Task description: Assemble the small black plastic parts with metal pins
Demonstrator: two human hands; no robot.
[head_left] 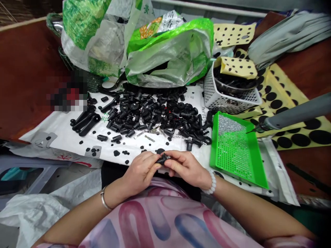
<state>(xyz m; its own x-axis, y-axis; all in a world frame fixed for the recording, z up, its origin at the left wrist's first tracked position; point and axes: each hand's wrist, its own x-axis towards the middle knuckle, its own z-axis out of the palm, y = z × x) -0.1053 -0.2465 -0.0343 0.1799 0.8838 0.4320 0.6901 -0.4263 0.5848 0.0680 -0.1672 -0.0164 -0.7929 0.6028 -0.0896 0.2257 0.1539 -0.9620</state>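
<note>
Fingers (152, 160) of the left hand (137, 173) and right hand (189, 169) pinch one small black part (162, 159) at the near edge of the white sheet (74, 137), before black pieces (144, 115) too jumbled to count, left of one green tray (259, 162) and one white basket (222, 100).

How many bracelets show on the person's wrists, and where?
2: a metal bangle just behind the left hand, and a white beaded bracelet just behind the right hand. Both show plainly.

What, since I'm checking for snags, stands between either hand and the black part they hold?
Nothing visible: the left hand and right hand both touch the part. The pile lies beyond them, not in between.
</note>
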